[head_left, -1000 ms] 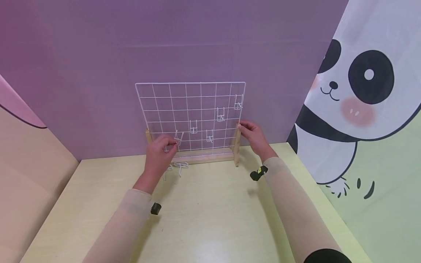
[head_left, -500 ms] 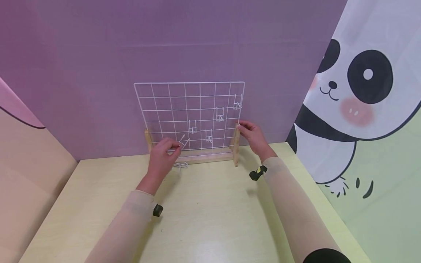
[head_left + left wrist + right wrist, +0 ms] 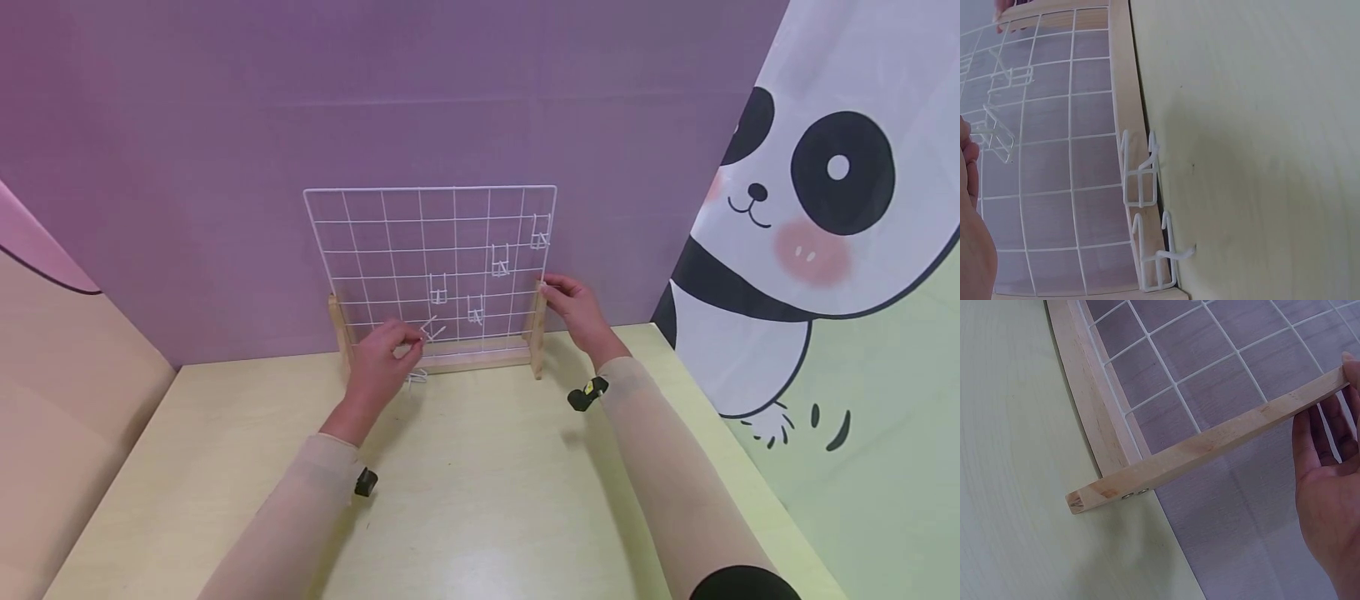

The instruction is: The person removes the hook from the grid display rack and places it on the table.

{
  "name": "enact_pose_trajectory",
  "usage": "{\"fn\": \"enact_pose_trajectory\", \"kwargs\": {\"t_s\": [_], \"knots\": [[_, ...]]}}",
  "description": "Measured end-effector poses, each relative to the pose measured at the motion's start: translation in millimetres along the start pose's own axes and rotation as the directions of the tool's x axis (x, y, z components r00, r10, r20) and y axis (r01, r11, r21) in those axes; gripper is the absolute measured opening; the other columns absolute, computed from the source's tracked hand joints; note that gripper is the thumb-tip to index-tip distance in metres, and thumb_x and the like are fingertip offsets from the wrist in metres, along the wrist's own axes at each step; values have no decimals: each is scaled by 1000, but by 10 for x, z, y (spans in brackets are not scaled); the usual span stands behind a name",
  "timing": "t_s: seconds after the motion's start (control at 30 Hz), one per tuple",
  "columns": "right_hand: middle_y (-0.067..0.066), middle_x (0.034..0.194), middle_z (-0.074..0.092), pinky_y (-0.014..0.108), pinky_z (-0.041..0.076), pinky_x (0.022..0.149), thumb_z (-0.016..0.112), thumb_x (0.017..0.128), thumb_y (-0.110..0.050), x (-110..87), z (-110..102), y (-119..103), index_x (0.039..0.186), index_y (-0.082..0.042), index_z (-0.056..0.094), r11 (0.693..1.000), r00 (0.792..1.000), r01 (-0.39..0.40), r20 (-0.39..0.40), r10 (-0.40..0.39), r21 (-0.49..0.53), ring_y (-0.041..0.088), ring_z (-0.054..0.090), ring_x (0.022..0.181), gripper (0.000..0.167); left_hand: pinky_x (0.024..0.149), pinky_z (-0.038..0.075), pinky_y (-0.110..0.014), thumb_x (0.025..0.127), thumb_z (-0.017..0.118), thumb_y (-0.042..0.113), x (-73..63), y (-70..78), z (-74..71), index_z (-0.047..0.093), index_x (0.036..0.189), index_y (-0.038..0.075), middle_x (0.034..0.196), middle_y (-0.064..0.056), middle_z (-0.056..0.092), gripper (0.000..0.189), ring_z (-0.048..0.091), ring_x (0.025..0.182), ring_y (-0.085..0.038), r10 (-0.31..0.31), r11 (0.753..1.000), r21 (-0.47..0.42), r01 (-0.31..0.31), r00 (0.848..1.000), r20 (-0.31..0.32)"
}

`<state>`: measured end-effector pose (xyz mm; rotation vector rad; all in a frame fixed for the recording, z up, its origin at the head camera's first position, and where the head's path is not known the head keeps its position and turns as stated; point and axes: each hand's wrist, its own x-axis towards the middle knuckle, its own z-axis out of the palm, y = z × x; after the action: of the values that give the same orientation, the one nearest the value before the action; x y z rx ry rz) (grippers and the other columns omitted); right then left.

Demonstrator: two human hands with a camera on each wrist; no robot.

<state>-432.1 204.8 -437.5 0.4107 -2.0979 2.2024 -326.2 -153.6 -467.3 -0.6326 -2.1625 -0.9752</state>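
Observation:
A white wire grid panel stands upright in a wooden stand. My left hand pinches a white wire hook in front of the lower grid; in the left wrist view this hook is tilted, prongs toward the mesh. Whether it touches the wires I cannot tell. At the right edge, my right hand grips the top of the stand's side post, thumb and fingers on opposite sides. Several similar hooks hang on the mesh, among them an upper one and a lower one.
Two loose wire hooks, one beside another, lie at the stand's base bar, mostly behind my left hand in the head view. The pale wooden table extends toward me. A purple backdrop rises behind; a panda print is at right.
My left hand has moved right and slightly down with the hook, away from where the hook was over the grid a second ago. The right hand keeps its hold on the post.

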Motion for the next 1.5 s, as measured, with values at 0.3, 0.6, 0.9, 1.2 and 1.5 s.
{"fn": "enact_pose_trajectory", "kwargs": {"t_s": [0.3, 0.6, 0.9, 1.2, 1.5], "knots": [[-1, 123, 71, 43, 46, 124, 69, 110, -11, -8, -3, -11, 144, 9, 65, 1000, 1000, -10, -5, 10, -4, 14, 66, 120, 39, 85, 65, -45, 94, 83, -3, -20, 34, 62, 80, 102, 6, 100, -6, 78, 12, 76, 93, -25, -8, 1000, 7, 8, 999, 43], [-1, 124, 71, 43, 46, 124, 68, 110, -10, -5, 1, -15, 144, 9, 65, 1000, 1000, -14, -9, 14, -6, 14, 66, 120, 39, 86, 65, -45, 95, 84, 0, -28, 34, 113, 82, 103, 6, 100, -4, 78, 10, 77, 94, -26, -13, 999, 33, 10, 995, 100], [-2, 120, 72, 43, 46, 124, 69, 109, -7, 8, 11, -11, 144, 12, 63, 1000, 1000, -15, -15, 15, 13, 13, 66, 118, 40, 87, 66, -44, 94, 85, -1, -69, 18, 154, 83, 101, 6, 98, -3, 78, 10, 76, 94, -25, 11, 999, 29, -15, 990, 139], [-1, 120, 72, 43, 46, 124, 68, 110, -8, -7, 14, -13, 144, 12, 63, 1000, 1000, -6, -17, 6, 17, 14, 66, 117, 40, 87, 66, -43, 94, 85, -1, -95, -20, 202, 83, 101, 8, 99, -1, 77, 12, 76, 95, -23, -7, 999, 36, 1, 986, 169], [-4, 117, 72, 43, 46, 123, 68, 110, -8, -8, 20, -9, 144, 11, 64, 1000, 1000, -14, -28, 14, 7, 13, 66, 117, 39, 88, 66, -44, 96, 83, -1, -131, 5, 215, 82, 102, 5, 100, -3, 76, 9, 78, 96, -25, -56, 998, 30, 50, 969, 242]]}}
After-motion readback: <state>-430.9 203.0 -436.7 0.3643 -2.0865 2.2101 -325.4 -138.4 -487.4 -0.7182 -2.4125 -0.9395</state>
